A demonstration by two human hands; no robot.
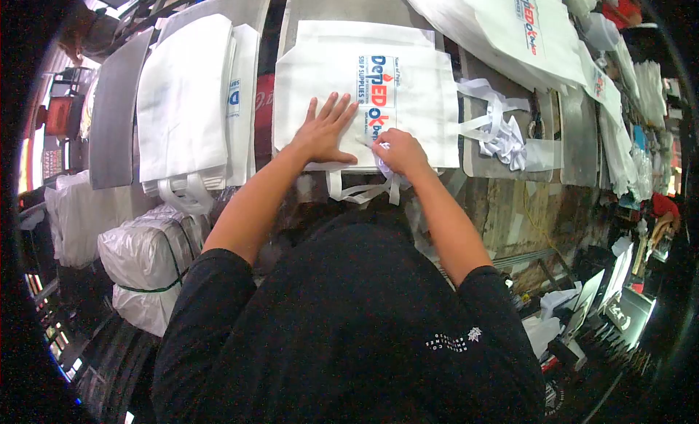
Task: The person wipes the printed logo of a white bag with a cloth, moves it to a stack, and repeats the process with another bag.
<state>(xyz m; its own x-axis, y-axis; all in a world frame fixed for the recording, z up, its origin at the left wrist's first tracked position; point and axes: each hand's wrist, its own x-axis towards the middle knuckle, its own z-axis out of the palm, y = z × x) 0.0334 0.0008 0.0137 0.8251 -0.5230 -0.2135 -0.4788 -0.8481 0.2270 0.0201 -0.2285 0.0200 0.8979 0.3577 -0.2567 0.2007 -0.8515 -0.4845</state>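
Observation:
A white tote bag printed in blue and red lies flat in front of me, on a stack of similar bags. My left hand rests on the bag with its fingers spread, left of the print. Close to the lower end of the print, my right hand is closed around a small bunched white cloth; its fingers hide most of it. White bag handles hang over the near edge below my hands.
To the left lies another stack of white bags on a grey board. White strips lie bunched at the right, and more printed bags are behind them. A plastic-wrapped bundle sits lower left. A person's arm shows far right.

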